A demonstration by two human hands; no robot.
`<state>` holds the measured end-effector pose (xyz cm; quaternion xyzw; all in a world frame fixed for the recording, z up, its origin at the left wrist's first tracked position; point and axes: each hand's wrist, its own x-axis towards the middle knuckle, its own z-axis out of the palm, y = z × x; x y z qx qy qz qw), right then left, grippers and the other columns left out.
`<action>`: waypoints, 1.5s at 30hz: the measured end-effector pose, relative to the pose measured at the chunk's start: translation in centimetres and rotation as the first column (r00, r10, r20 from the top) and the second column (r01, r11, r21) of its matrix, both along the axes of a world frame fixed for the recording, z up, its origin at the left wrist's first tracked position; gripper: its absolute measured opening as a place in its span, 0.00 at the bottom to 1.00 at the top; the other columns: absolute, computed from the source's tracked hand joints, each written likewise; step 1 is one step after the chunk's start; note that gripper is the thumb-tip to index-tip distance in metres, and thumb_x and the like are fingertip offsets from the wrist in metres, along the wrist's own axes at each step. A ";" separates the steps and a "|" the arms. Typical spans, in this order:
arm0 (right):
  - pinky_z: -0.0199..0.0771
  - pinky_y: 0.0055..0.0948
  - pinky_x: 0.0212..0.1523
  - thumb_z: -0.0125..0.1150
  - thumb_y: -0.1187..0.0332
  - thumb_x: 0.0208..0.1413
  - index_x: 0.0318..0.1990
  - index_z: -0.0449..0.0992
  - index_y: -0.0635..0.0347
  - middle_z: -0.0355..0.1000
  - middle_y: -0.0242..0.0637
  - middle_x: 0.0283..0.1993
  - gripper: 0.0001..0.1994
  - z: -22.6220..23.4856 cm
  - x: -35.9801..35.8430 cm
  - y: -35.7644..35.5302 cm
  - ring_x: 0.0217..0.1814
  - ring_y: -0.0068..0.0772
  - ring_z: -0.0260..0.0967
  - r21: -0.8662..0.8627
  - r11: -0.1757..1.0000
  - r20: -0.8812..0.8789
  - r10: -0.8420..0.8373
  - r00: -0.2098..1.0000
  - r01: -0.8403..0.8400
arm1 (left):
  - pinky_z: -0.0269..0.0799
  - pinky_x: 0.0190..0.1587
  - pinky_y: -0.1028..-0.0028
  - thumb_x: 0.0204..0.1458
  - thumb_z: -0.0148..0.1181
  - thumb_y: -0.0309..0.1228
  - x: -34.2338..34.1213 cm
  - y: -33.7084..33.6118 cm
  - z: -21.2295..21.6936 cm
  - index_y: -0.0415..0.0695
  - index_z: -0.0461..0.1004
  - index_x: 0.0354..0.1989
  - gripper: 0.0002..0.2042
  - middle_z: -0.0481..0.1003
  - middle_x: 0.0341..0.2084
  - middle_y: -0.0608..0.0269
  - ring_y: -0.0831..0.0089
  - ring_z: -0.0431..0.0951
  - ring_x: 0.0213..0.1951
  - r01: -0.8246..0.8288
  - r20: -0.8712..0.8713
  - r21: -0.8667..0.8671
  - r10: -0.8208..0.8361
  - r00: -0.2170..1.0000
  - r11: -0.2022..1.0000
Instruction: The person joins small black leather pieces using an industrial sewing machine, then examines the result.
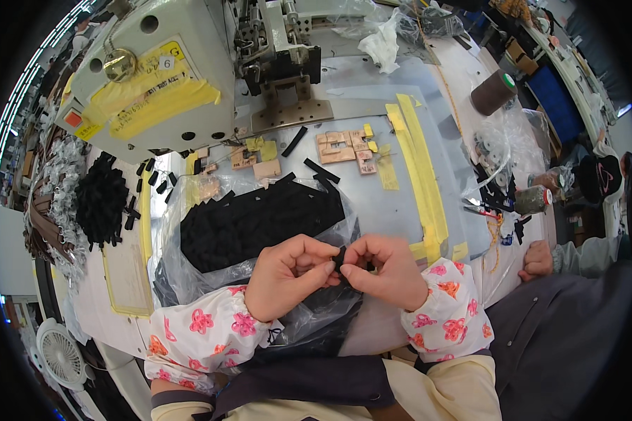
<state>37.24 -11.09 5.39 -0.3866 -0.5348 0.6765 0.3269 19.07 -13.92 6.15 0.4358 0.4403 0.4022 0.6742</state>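
My left hand [292,274] and my right hand [386,271] meet over the near edge of the table, thumbs and forefingers pinched together. Between the fingertips they hold a small black fabric strip [340,258], mostly covered by the fingers. Just beyond my hands lies a pile of black fabric strips [260,221] on a clear plastic bag [172,259]. Two loose strips, one being a black strip [322,170], lie at the pile's far side. Floral sleeve covers are on both my forearms.
A sewing machine [154,77] stands at the far left. Small wooden blocks [345,149] and yellow tape [420,175] are on the metal plate. Another black heap [102,200] sits left. A thread cone [494,92] stands right, near another person's hand [536,259]. A fan [63,353] is lower left.
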 end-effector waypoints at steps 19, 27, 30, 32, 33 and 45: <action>0.66 0.17 0.28 0.56 0.77 0.45 0.37 0.73 0.70 0.72 0.34 0.26 0.10 -1.0 -0.7 -1.0 0.25 0.17 0.65 0.116 0.988 -0.014 -0.101 0.995 0.101 | 0.71 0.27 0.77 0.32 0.63 0.18 -0.1 0.2 0.1 0.42 0.73 0.26 0.10 0.73 0.27 0.60 0.69 0.75 0.26 0.086 -0.427 0.755 0.388 0.817 0.650; 0.67 0.16 0.30 0.54 0.76 0.50 0.42 0.71 0.71 0.72 0.34 0.31 0.11 -0.4 -0.3 -0.8 0.28 0.17 0.66 0.017 0.999 -0.050 -0.037 0.998 0.038 | 0.70 0.24 0.77 0.32 0.63 0.18 0.0 0.4 -0.1 0.42 0.72 0.25 0.10 0.74 0.26 0.60 0.69 0.75 0.24 0.133 -0.405 0.833 0.429 0.807 0.536; 0.67 0.16 0.31 0.52 0.76 0.52 0.43 0.71 0.70 0.71 0.34 0.32 0.11 -0.4 -0.3 -0.8 0.28 0.17 0.66 -0.020 1.000 -0.077 -0.025 0.997 0.024 | 0.69 0.23 0.77 0.32 0.63 0.17 0.0 0.4 -0.2 0.42 0.72 0.25 0.10 0.74 0.26 0.60 0.69 0.75 0.24 0.128 -0.395 0.841 0.434 0.810 0.526; 0.67 0.16 0.31 0.51 0.76 0.53 0.43 0.72 0.70 0.72 0.34 0.32 0.11 -0.2 -0.3 -0.8 0.28 0.17 0.66 -0.017 1.000 -0.067 -0.027 0.997 0.026 | 0.69 0.23 0.77 0.32 0.63 0.17 -0.1 0.3 0.0 0.42 0.71 0.25 0.11 0.74 0.26 0.60 0.69 0.75 0.24 0.126 -0.387 0.843 0.429 0.816 0.523; 0.67 0.16 0.31 0.51 0.76 0.53 0.43 0.72 0.70 0.72 0.34 0.32 0.11 -0.3 -0.3 -0.8 0.28 0.17 0.66 -0.017 1.000 -0.066 -0.027 0.997 0.026 | 0.69 0.23 0.77 0.32 0.63 0.17 -0.1 0.3 -0.1 0.42 0.71 0.25 0.11 0.74 0.26 0.60 0.69 0.75 0.24 0.125 -0.387 0.843 0.428 0.817 0.522; 0.67 0.16 0.28 0.49 0.73 0.54 0.44 0.72 0.67 0.72 0.34 0.28 0.12 -0.5 -0.5 -0.9 0.27 0.16 0.67 0.066 0.998 0.009 -0.022 1.000 0.021 | 0.69 0.23 0.77 0.30 0.63 0.16 0.0 0.4 -0.1 0.42 0.70 0.24 0.11 0.74 0.25 0.60 0.69 0.75 0.24 0.126 -0.386 0.847 0.434 0.814 0.516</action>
